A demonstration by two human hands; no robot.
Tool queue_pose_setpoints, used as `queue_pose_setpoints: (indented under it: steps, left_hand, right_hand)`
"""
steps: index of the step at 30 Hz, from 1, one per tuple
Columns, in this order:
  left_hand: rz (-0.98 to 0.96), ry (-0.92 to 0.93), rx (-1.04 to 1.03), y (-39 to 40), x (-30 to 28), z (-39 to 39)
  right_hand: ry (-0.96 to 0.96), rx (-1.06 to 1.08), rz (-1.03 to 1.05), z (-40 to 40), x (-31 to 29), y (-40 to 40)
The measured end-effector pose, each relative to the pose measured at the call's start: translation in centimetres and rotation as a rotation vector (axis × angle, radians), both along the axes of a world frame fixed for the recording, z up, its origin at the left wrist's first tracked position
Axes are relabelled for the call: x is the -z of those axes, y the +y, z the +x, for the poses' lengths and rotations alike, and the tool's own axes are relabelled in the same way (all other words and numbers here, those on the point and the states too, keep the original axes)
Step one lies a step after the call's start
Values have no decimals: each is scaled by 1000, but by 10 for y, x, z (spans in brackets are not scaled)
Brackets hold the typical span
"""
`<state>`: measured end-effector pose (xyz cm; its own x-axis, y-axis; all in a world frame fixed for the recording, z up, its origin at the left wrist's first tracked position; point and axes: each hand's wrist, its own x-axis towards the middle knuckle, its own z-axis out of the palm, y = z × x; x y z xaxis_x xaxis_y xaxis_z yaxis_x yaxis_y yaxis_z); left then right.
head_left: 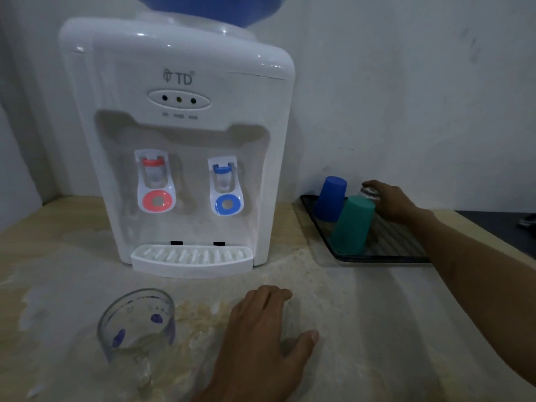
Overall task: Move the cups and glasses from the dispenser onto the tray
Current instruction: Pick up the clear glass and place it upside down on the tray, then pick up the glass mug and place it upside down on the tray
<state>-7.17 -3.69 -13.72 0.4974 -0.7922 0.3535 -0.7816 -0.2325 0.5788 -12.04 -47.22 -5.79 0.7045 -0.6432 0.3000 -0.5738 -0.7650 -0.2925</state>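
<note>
Starting at the far left, at about seven o'clock from the middle of the view, a clear glass with blue markings [137, 323] stands upright on the worn countertop [362, 314], well apart from the tray. Just to its right, at six o'clock, my left hand [261, 338] rests palm down on the counter, fingers relaxed and slightly spread, gripping nothing and not touching the glass. Straight above it, from the centre up to twelve o'clock, sits the white water dispenser [179, 140], with a red tap [153, 181] on the left, a blue tap [227, 187] on the right and a drip tray [191, 258] at its foot. A blue bottle [214, 7] sits on top. At three o'clock, to the dispenser's right, lies the dark tray [385, 258]. A blue cup [330, 198] stands mouth down at its far left corner; a green cup [352, 224], also inverted, stands just nearer me, overlapping it in my view. Behind the green cup my right hand [391, 201] curls its fingers round a small clear glass [371, 194] over the tray; I cannot tell whether that glass touches the tray.
</note>
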Motion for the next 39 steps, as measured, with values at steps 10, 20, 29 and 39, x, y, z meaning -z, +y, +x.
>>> queue_pose_setpoints:
  steps: [10, 20, 29, 39]
  left_hand:
    - [114, 15, 19, -8, -7, 8]
    - [37, -1, 72, -1, -6, 4]
    - [-379, -109, 126, 14, -25, -8]
    - [-225, -533, 184, 30, -51, 8]
  right_hand:
    - [-89, 81, -88, -2, 12, -10]
    - [-772, -131, -526, -26, -45, 128]
    - [-708, -478, -163, -17, 39, 290]
    - [-551, -748, -136, -27, 73, 291]
